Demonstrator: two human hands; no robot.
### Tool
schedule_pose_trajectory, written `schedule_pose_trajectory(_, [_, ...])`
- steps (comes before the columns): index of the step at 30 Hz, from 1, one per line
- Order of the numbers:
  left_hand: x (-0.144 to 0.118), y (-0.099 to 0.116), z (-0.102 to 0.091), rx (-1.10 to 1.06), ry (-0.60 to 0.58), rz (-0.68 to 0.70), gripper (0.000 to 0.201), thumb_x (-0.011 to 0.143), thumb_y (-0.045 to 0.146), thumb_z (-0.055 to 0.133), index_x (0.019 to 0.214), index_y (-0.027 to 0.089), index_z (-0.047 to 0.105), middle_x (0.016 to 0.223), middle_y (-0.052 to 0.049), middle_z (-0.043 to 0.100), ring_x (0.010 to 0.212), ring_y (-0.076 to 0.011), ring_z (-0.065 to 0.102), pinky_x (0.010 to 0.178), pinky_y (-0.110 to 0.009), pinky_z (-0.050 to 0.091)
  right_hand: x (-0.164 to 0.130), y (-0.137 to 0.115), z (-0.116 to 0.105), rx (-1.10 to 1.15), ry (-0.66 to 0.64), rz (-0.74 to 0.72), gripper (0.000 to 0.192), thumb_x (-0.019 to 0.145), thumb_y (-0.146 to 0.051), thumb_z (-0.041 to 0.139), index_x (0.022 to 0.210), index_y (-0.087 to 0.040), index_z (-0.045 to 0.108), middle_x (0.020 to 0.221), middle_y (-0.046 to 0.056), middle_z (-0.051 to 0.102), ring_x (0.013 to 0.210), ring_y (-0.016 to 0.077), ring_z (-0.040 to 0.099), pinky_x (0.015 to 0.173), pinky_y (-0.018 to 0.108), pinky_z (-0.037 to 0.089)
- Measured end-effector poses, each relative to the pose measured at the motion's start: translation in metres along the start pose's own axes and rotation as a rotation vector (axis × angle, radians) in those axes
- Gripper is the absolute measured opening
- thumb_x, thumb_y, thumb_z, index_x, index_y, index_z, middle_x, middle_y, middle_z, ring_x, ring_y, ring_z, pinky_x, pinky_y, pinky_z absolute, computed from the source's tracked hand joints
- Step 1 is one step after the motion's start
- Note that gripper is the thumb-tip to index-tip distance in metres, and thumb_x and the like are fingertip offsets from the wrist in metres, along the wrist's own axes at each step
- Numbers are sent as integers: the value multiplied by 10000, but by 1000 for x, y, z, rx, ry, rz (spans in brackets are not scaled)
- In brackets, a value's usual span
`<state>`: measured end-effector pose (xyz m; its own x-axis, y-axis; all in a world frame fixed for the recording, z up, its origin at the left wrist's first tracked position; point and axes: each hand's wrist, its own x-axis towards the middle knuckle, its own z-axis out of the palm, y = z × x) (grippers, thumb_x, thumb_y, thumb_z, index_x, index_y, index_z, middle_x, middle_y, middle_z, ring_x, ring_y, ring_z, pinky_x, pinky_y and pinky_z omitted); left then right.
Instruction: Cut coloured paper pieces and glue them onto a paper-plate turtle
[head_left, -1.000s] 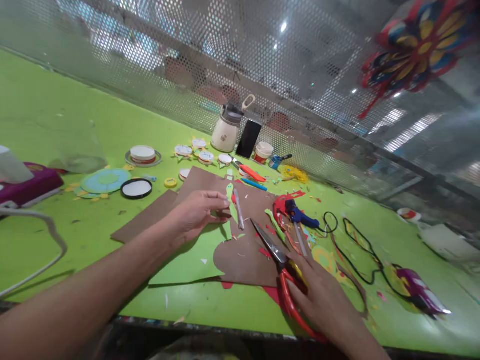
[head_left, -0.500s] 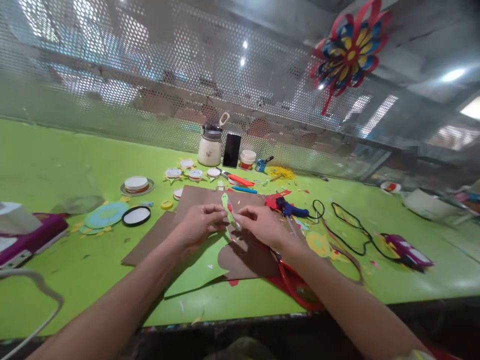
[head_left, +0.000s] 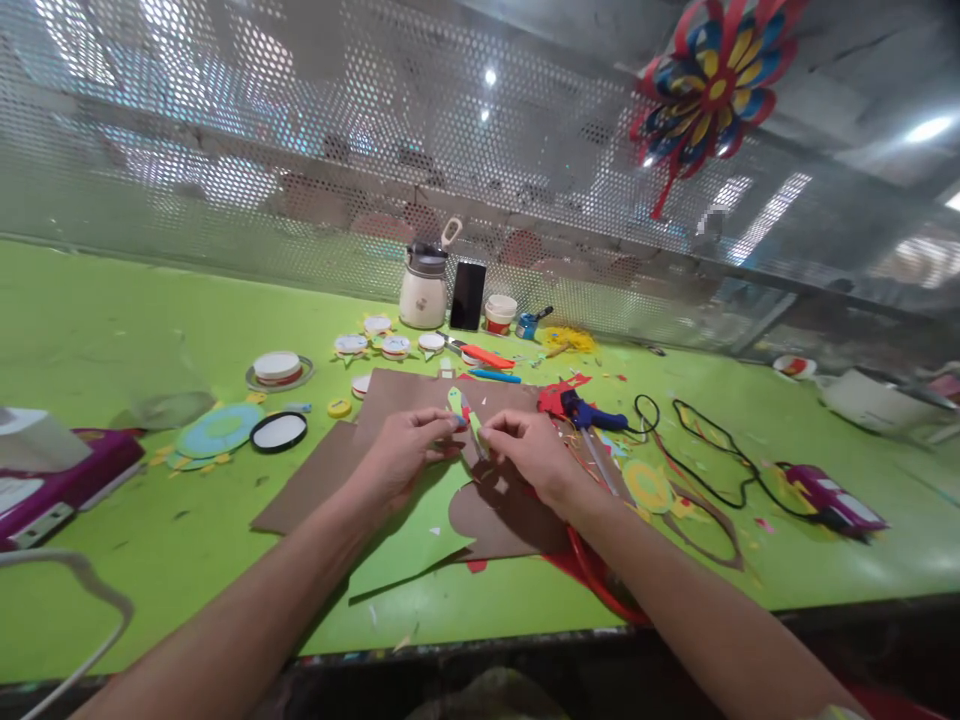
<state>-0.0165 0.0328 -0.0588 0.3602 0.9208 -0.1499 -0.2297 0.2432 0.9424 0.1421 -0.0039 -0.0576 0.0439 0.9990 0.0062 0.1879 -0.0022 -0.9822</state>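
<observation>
Above the brown card (head_left: 420, 395), both hands pinching a green cut-out (head_left: 457, 405).

Both forearms bare, coming in from the bottom edge and converging toward centre. Left hand (head_left: 405, 452) palm-down, fingers curled, thumb and fingertips pinched together at its right side. Right hand (head_left: 529, 455) mirrors it, knuckles up, thumb and index pinched at its left side. Fingertips of the two hands nearly meet, just apart. Wrists roughly level, both low over the table.
</observation>
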Motion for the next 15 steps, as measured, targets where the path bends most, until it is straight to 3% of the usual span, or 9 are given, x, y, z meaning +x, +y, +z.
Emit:
schedule_pose_trajectory(6, [3, -5, 2, -26, 60, 40, 204, 597, 134, 774, 719, 142, 609, 668, 8, 641, 610, -110, 621, 696, -276, 521, 0, 8, 6, 128, -14, 31, 177, 716, -328, 639, 663, -164, 596, 493, -50, 539, 438, 76, 456, 450, 206, 343])
schedule_pose_trajectory(15, [4, -7, 4, -106, 140, 63, 414, 575, 46, 770, 823, 185, 469, 610, 33, 650, 570, -119, 633, 617, -256, 540, -1, 18, 14, 137, -24, 34, 198, 714, -337, 646, 646, -158, 596, 477, -61, 494, 444, 70, 412, 453, 204, 319])
